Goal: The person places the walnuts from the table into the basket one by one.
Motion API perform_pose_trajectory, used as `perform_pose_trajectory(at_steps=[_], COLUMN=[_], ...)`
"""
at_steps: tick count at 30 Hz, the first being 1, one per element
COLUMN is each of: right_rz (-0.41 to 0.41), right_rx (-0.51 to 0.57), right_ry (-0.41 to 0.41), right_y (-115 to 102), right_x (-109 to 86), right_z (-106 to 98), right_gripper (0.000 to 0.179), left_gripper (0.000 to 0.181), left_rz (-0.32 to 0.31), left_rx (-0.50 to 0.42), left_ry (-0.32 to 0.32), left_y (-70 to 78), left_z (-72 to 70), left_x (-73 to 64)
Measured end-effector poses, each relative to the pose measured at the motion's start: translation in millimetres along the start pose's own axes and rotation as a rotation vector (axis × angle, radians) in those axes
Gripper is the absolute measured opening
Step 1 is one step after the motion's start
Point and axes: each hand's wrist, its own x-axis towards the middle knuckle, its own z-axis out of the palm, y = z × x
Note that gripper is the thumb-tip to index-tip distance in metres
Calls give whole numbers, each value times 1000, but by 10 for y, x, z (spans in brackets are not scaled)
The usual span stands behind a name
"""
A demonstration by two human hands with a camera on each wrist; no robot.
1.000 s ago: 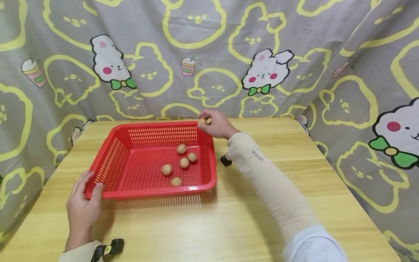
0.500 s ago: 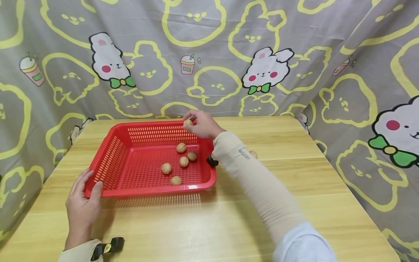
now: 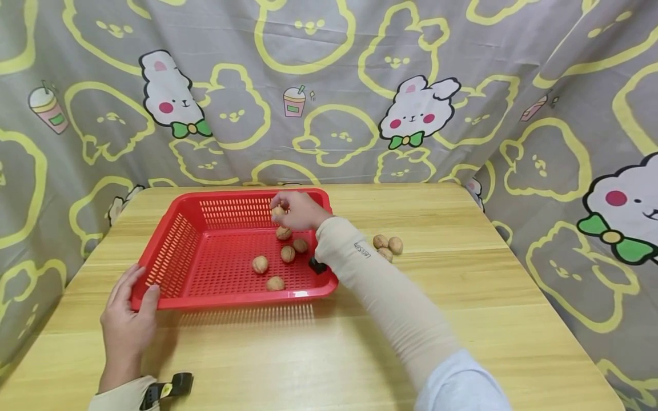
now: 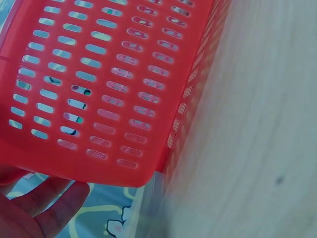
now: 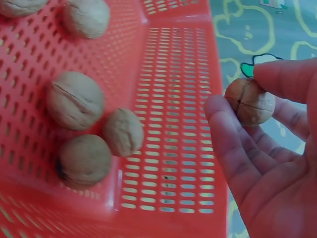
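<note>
A red plastic basket with slotted walls stands on the table. My left hand holds its near left corner by the rim, and the left wrist view shows the fingers at the rim beside the slotted wall. My right hand is over the right part of the basket and pinches a walnut between thumb and fingers. Several walnuts lie on the basket floor, among them one walnut left of the others and one walnut near the front wall.
To the right of the basket, several walnuts lie together on the wooden table, partly hidden by the right sleeve. A grey patterned curtain hangs behind the table and along both sides.
My right hand has moved left with its walnut, from the basket's back right corner to over the inside. Walnuts on the table have come into view behind the sleeve. The left hand stays put.
</note>
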Motion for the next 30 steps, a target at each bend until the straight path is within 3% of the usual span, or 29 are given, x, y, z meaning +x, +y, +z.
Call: perform_pose_trajectory(at_steps=[5, 10, 13, 18, 25, 30], right_rz=[23, 81, 151, 223, 245, 262], right_rx=[-23, -30, 66, 216, 93, 43], right_ry=[-60, -208, -300, -385, -476, -499], right_y=[4, -25, -37, -37, -29, -33], right_x=[20, 1, -25, -50, -75, -100], right_z=[123, 204, 236, 256, 244, 243], right_gripper=[24, 21, 18, 14, 11, 12], left_gripper=[44, 44, 44, 43, 43, 43], left_rz=[-5, -7, 9, 18, 11, 19], left_rx=[5, 7, 2, -14, -19, -24], left_ry=[-2, -3, 7, 15, 12, 13], left_y=[-14, -6, 14, 38, 32, 6], left_z=[-5, -8, -8, -1, 6, 13], left_x=[5, 5, -3, -16, -14, -5])
